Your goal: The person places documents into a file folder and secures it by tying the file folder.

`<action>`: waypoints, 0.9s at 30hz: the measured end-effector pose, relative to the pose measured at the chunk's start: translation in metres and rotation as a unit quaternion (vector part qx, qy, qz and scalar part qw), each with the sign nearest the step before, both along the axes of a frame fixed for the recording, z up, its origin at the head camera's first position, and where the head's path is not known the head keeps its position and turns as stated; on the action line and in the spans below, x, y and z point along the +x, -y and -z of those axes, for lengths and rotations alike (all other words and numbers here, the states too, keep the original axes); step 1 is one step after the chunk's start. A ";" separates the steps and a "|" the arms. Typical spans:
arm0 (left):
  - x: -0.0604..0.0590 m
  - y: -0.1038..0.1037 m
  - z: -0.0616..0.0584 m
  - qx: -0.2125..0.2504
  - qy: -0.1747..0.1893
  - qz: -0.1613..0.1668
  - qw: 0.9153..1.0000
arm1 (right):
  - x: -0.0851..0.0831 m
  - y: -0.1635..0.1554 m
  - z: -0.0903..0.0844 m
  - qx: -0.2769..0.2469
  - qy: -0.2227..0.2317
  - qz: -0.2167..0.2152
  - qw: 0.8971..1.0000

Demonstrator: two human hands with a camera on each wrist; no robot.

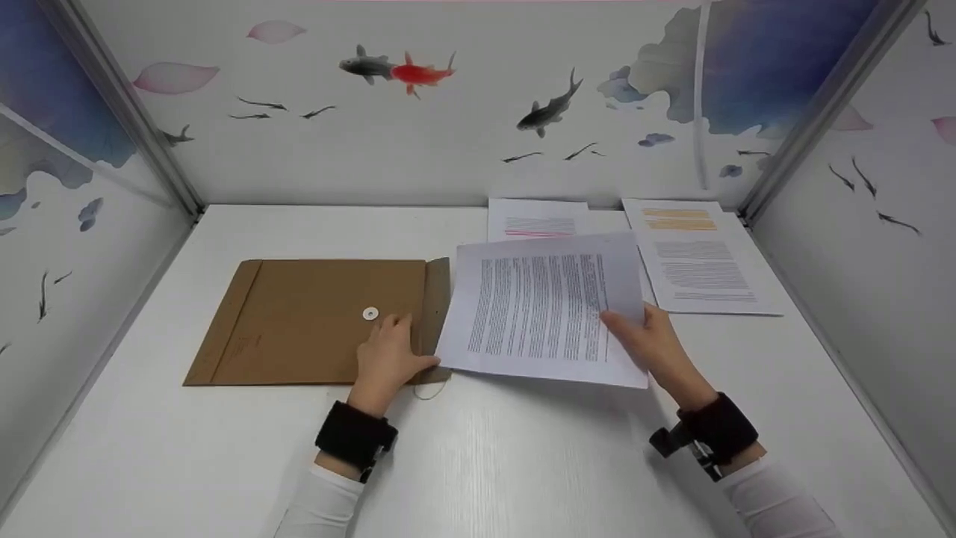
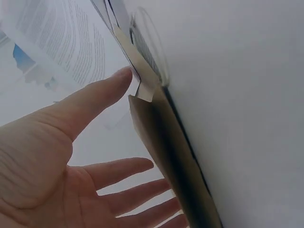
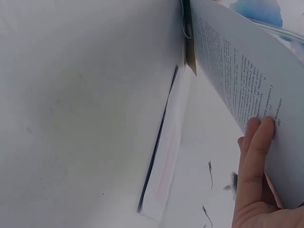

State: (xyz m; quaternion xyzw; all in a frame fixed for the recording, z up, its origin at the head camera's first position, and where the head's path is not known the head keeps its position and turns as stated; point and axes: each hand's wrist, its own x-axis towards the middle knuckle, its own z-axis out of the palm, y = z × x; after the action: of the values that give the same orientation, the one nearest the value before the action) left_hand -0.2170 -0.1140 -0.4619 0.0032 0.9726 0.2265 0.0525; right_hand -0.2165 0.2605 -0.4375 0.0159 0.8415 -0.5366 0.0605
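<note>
A brown kraft document envelope (image 1: pixel 314 306) lies flat, its flap (image 1: pixel 435 299) folded out to the right. It has a white button (image 1: pixel 370 314) and a loose string (image 1: pixel 430 391). My left hand (image 1: pixel 387 359) rests its fingers on the envelope near the opening, thumb stretched toward the flap and the paper's edge. In the left wrist view the envelope mouth (image 2: pixel 142 99) gapes slightly, beside the thumb. My right hand (image 1: pixel 661 351) pinches printed sheets (image 1: pixel 541 306) by their right edge, thumb on top. These sheets are tilted, raised off the table, their left edge over the flap.
Behind the held sheets lies a paper stack with pink highlighting (image 1: pixel 536 217), partly covered. Another stack with orange highlighting (image 1: pixel 702 258) lies at the back right. Decorated panels (image 1: pixel 463 149) enclose the white table (image 1: pixel 515 463) at the back and both sides.
</note>
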 end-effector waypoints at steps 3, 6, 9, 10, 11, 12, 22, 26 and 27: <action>0.003 0.000 0.000 -0.015 -0.008 0.003 1.000 | 0.002 0.003 -0.002 0.000 -0.013 -0.001 1.000; 0.004 -0.001 0.001 -0.025 -0.013 0.005 1.000 | 0.002 0.006 -0.003 0.001 -0.019 0.001 1.000; 0.005 -0.001 0.001 -0.031 -0.013 0.007 0.999 | 0.002 0.009 -0.003 0.000 -0.017 -0.002 1.000; 0.004 -0.001 0.001 -0.034 -0.011 0.008 0.999 | 0.002 0.010 -0.002 -0.001 -0.015 -0.004 1.000; 0.004 -0.001 0.001 -0.036 -0.010 0.008 0.999 | 0.001 0.011 -0.002 -0.006 -0.012 -0.005 1.000; 0.004 -0.001 0.001 -0.039 -0.010 0.007 0.999 | 0.001 0.012 -0.001 -0.010 -0.010 -0.007 1.000; 0.005 -0.003 0.000 -0.062 -0.041 -0.013 0.997 | -0.004 0.022 0.011 -0.047 0.031 0.000 0.998; 0.006 -0.005 -0.002 -0.056 -0.051 -0.021 0.997 | -0.006 0.026 0.016 -0.062 0.042 0.007 0.997; 0.006 -0.005 -0.002 -0.054 -0.051 -0.023 0.997 | -0.006 0.027 0.016 -0.063 0.042 0.005 0.997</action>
State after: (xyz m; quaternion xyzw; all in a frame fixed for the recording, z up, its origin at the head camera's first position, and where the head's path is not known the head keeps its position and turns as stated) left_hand -0.2112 -0.1085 -0.4600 -0.0104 0.9847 0.1739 -0.0022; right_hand -0.2224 0.2337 -0.4538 0.0392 0.8028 -0.5875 0.0940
